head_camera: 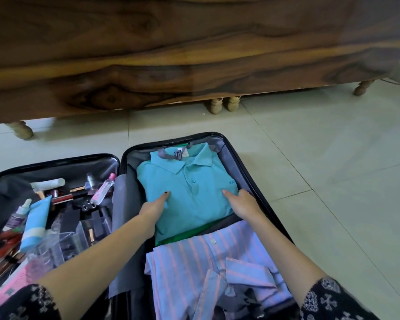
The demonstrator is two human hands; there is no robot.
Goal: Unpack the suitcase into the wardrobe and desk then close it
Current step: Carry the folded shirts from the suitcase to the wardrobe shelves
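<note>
Suitcase (134, 158) open; left hand (155, 206) and right hand (241, 203) are gripping opposite edges of the teal polo (189, 199) (thumbs on top), likely to lift it folded.

The polo shirt (192, 199) hides left hand (153, 210) and right hand (243, 203) fingers.

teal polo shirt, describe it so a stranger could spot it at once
Look in the open suitcase on the tiled floor, in its right half. The teal polo shirt lies folded at the far end. It is plain with a buttoned collar, unlike the striped shirt nearer the camera.
</note>
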